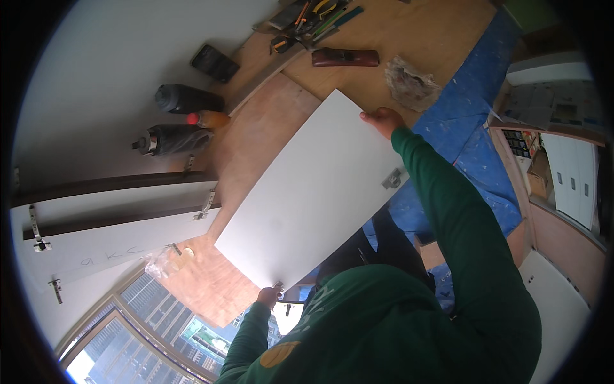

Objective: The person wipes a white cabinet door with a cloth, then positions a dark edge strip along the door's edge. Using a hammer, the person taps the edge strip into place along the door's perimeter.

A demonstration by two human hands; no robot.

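Observation:
A white cabinet door (313, 185) lies slanted in front of me over the wooden worktop. A metal hinge (391, 179) is fixed near its right edge, and another hinge (278, 287) shows at its near corner. My right hand (385, 121) grips the door's far right corner, with the thumb on the white face and the other fingers hidden beneath. At the near end my left hand (268, 296) is closed on the edge beside the hinge; its fingertips are partly hidden.
Left stand dark bottles (192, 98), an orange drink bottle (209, 120) and a phone (215, 63). Farther back lie hand tools (307, 22), a dark red case (345, 58) and crumpled plastic (411, 83). White panels with hinges (115, 224) stand left; blue sheeting (473, 147) covers the right.

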